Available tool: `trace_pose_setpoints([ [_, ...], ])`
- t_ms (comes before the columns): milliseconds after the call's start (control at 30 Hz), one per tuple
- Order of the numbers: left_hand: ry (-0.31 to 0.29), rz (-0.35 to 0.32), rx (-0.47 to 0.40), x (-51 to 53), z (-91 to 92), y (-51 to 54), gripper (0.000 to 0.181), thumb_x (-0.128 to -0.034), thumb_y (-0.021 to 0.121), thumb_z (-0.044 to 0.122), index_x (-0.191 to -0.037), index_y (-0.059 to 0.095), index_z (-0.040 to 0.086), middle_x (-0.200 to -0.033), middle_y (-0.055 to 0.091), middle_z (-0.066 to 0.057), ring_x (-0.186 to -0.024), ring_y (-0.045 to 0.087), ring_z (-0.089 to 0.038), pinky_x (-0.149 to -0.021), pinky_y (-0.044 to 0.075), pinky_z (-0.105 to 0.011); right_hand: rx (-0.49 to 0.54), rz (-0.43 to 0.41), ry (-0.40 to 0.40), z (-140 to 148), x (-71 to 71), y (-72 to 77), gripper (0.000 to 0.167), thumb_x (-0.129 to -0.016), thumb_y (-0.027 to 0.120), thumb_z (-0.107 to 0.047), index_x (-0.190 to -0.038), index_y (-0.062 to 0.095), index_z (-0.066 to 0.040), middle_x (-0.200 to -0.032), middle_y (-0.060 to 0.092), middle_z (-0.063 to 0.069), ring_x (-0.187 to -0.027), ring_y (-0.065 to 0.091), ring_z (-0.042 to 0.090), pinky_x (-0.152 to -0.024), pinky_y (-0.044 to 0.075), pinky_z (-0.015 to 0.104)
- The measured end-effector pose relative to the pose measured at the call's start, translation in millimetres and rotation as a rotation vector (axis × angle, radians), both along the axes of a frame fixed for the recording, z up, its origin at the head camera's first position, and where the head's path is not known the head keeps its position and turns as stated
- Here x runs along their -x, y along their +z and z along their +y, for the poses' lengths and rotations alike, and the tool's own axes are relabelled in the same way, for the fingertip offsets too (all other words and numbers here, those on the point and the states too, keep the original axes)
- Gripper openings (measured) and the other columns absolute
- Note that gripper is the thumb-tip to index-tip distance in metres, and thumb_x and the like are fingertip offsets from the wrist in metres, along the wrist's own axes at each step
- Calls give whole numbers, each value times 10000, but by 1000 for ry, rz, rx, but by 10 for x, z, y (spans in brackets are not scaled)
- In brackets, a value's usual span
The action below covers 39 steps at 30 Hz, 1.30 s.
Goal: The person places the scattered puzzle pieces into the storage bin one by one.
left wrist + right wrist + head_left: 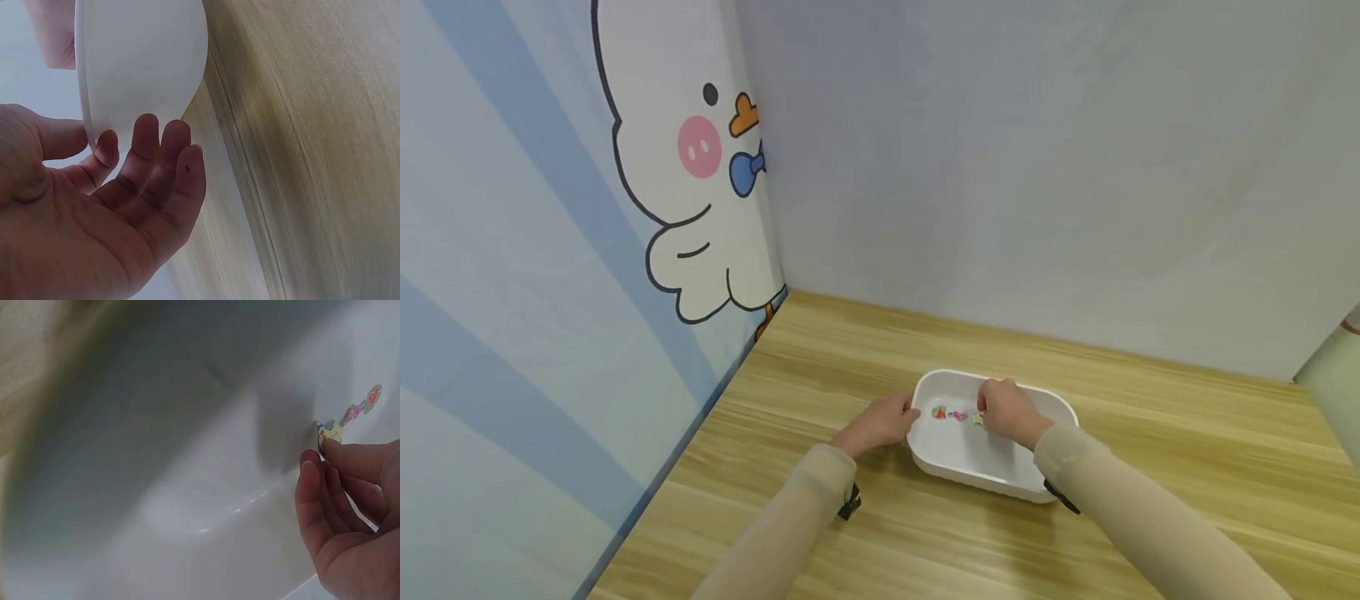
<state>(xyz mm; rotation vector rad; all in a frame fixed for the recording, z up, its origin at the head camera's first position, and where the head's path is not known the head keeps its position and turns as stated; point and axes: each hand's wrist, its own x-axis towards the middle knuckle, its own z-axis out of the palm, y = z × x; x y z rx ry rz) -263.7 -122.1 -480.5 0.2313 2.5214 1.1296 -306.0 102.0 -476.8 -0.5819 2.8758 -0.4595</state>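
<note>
A white plastic basin (985, 482) with rounded corners stands on the table. My left hand (880, 421) pinches its left rim between thumb and index finger; in the left wrist view the other fingers are loosely bent beside the outer wall. Inside the basin, my right hand (1011, 414) pinches a small yellow sticker-like piece (332, 432) between thumb and fingertips. That piece is partly hidden by the thumb. Beside it on the basin floor lie a small pink piece (957, 415) and a round red-and-green piece (939, 412), in a rough row.
The wood-grain table (1195, 467) extends around the basin. A grey wall covering (1037, 167) rises behind it, and a blue-striped curtain with a cartoon duck (700, 192) hangs along the left edge.
</note>
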Motion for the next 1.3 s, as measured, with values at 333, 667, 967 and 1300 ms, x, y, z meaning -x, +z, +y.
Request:
trace_pose_setpoints([
  [333, -11, 4, 28, -19, 27, 40, 170, -1017, 462, 214, -955, 524, 68, -711, 543, -55, -578, 491, -149, -489, 398, -259, -18, 20, -32, 0, -15, -90, 146, -686, 656, 104, -741, 611, -23, -692, 590, 56, -621, 541, 194, -595, 481, 339],
  [667, -21, 17, 40, -59, 68, 24, 172, -1006, 482, 200, -915, 528, 61, -715, 546, -58, -586, 498, -154, -499, 403, -260, -10, 3, -36, 73, -78, -117, 140, -693, 619, 104, -749, 609, -24, -710, 585, 51, -641, 531, 199, -603, 477, 344],
  [967, 3, 20, 61, -77, 8, 8, 185, -1004, 484, 193, -888, 518, 52, -688, 535, -62, -565, 487, -156, -486, 387, -260, 8, 11, -20, 162, -103, 11, 150, -719, 607, 88, -856, 633, 33, -798, 604, 111, -720, 550, 247, -672, 492, 402],
  [1300, 20, -34, 57, 18, 34, 11, 206, -1017, 459, 205, -990, 537, 17, -764, 552, -90, -715, 596, -285, -612, 517, -377, 12, 88, -17, 281, -230, 293, 117, -836, 638, -40, -930, 664, 24, -873, 649, 117, -733, 586, 231, -637, 503, 397],
])
